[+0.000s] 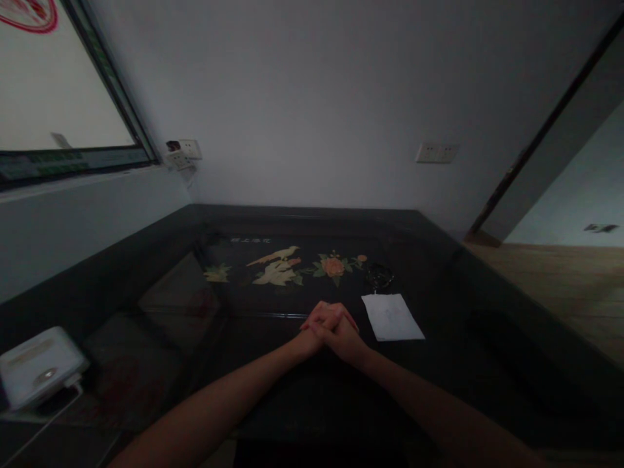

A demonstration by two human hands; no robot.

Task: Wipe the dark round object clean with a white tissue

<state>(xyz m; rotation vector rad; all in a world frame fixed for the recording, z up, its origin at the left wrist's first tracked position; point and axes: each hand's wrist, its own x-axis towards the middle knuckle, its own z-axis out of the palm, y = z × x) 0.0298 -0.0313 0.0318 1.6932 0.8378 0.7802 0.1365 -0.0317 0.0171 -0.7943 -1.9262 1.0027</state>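
My left hand (308,339) and my right hand (345,337) are clasped together above the near middle of a dark, glossy table (312,390). Their fingers wrap round each other, and no object shows between them. Just right of the hands lies a white sheet of paper (394,318) with faint marks. Behind the paper's far edge is a dark, coiled, beaded-looking loop (379,276); its exact kind is hard to make out in the dim light.
A bird-and-flower picture (277,270) decorates the tabletop beyond my hands. At the far left stands a white box-shaped device (41,365) with a white cable (46,426). Wall sockets (436,153) and a window frame (78,161) are around the table. Wooden flooring (560,279) shows at right.
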